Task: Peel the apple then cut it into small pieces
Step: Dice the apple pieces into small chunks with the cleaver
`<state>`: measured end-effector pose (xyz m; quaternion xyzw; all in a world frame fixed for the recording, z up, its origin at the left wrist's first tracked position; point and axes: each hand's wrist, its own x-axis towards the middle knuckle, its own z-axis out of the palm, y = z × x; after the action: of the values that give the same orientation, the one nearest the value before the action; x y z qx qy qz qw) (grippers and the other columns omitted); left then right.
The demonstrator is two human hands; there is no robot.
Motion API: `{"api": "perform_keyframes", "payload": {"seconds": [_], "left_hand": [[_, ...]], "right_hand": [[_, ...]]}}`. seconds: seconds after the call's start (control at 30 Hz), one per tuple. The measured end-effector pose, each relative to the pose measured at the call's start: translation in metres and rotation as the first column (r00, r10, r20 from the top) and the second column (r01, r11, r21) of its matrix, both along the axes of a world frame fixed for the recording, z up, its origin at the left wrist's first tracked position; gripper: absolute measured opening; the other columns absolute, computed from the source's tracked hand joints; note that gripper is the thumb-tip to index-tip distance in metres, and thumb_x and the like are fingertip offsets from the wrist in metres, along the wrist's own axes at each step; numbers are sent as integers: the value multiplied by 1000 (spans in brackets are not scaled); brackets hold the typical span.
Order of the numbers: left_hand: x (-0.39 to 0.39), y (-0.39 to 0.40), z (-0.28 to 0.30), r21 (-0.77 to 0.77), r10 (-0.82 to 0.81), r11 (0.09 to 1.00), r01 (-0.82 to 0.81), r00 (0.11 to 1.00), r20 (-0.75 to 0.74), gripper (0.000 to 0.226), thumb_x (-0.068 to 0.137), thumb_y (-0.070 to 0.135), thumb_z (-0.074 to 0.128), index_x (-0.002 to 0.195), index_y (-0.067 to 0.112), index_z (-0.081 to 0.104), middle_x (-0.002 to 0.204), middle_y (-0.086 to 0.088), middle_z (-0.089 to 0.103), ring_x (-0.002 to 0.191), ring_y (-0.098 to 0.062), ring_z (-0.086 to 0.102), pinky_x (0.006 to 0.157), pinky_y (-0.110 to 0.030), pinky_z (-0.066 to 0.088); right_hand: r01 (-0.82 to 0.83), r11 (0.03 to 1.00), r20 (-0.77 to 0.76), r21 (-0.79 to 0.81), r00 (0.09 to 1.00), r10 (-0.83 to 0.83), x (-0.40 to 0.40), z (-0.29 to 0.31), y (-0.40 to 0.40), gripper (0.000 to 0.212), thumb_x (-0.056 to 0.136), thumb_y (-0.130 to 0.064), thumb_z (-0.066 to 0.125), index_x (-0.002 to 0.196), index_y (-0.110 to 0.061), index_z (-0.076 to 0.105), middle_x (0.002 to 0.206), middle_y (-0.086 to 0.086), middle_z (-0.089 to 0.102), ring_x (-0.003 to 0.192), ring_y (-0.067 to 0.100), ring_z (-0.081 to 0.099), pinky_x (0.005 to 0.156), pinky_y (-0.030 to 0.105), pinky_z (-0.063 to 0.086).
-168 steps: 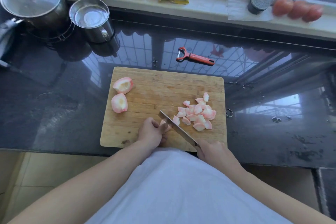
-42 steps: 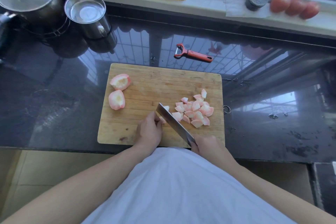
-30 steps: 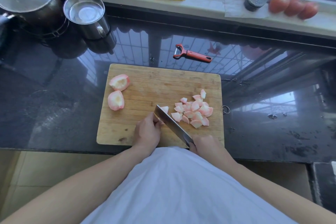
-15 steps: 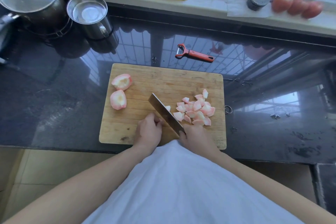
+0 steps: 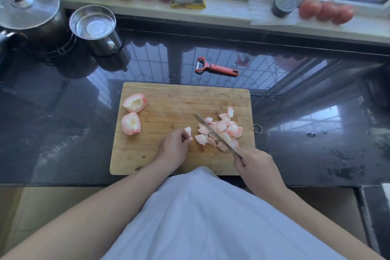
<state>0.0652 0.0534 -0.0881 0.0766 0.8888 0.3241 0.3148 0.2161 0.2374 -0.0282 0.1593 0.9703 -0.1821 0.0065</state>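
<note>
Head view shows your left hand (image 5: 173, 150) pinching a small pale-pink peeled apple chunk (image 5: 187, 131) on the rectangular wooden cutting board (image 5: 168, 99), while your right hand (image 5: 254, 163) grips the steel kitchen knife (image 5: 213, 133), blade lying diagonally across the heap of cut pieces (image 5: 223, 131) just right of that chunk.

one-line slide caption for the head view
Right hand holds knife over apple pieces; left hand pinches one.
</note>
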Motion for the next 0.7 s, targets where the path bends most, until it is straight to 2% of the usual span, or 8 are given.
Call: {"api": "perform_keyframes", "payload": {"seconds": [0.07, 0.13, 0.23, 0.3, 0.4, 0.5, 0.57, 0.7], "left_hand": [[-9, 4, 2, 24, -116, 993, 115, 992, 47, 16, 101, 16, 57, 102, 27, 68, 97, 7, 72, 89, -18, 69, 81, -37, 56], [-18, 4, 6, 35, -198, 980, 195, 974, 108, 32, 99, 3, 52, 111, 27, 70, 103, 7, 73, 83, -7, 69, 74, -27, 55], [-33, -5, 27, 37, 15, 999, -20, 989, 146, 38, 94, -6, 47, 108, 20, 71, 101, 2, 75, 73, -5, 68, 67, -23, 52], [-36, -9, 45, 73, 117, 990, -122, 991, 72, 36, 96, -7, 44, 105, 15, 70, 98, 2, 72, 81, -10, 64, 70, -25, 47], [-22, 1, 70, 104, -218, 969, 226, 973, -77, 39, 94, -6, 45, 109, 15, 74, 106, 4, 69, 97, -13, 59, 80, -21, 43], [1, 21, 57, 31, -676, 737, 676, 737, 6, 45, 95, 9, 43, 129, 24, 69, 110, 3, 58, 107, -15, 53, 93, -27, 44], [7, 31, 41, -46, -755, 653, 756, 655, 41, 50, 97, 22, 40, 143, 27, 58, 119, -5, 51, 119, -24, 46, 102, -40, 42], [6, 45, 35, -76, -722, 692, 718, 688, -67, 45, 104, 16, 38, 146, 23, 51, 123, -7, 45, 117, -25, 41, 103, -40, 39]], "right_hand": [[-94, 985, -48, 143, 994, 102, 6, 1, 13, 20, 85, -12, 52, 94, -18, 69, 71, -1, 54, 45, 29, 45, 38, 35, 43], [-163, 944, -31, 288, 983, 179, 11, 2, 25, 20, 80, -10, 65, 99, -13, 71, 83, 2, 59, 46, 25, 49, 37, 32, 42], [-233, 863, 83, 447, 972, 220, 16, 1, 33, 32, 61, 1, 74, 90, -13, 67, 82, 3, 54, 46, 20, 42, 39, 28, 31], [-247, 838, 117, 486, 969, 218, 16, -3, 36, 34, 54, 7, 70, 81, -12, 61, 80, 5, 51, 45, 22, 40, 42, 30, 26], [-244, 835, 125, 493, 970, 210, 14, -9, 33, 36, 48, 10, 69, 72, -12, 53, 77, 7, 50, 42, 23, 35, 48, 32, 18], [-223, 839, 93, 497, 974, 205, 7, -10, 26, 40, 41, 11, 66, 68, -14, 49, 72, 5, 47, 45, 19, 20, 49, 31, 15], [-215, 838, 60, 502, 975, 214, 3, -9, 22, 39, 41, 12, 62, 66, -15, 48, 69, 4, 45, 50, 19, 14, 48, 30, 14], [-188, 830, 39, 525, 980, 197, 3, -5, 21, 38, 42, 11, 61, 65, -16, 47, 69, 3, 44, 46, 20, 18, 46, 29, 15]]}}
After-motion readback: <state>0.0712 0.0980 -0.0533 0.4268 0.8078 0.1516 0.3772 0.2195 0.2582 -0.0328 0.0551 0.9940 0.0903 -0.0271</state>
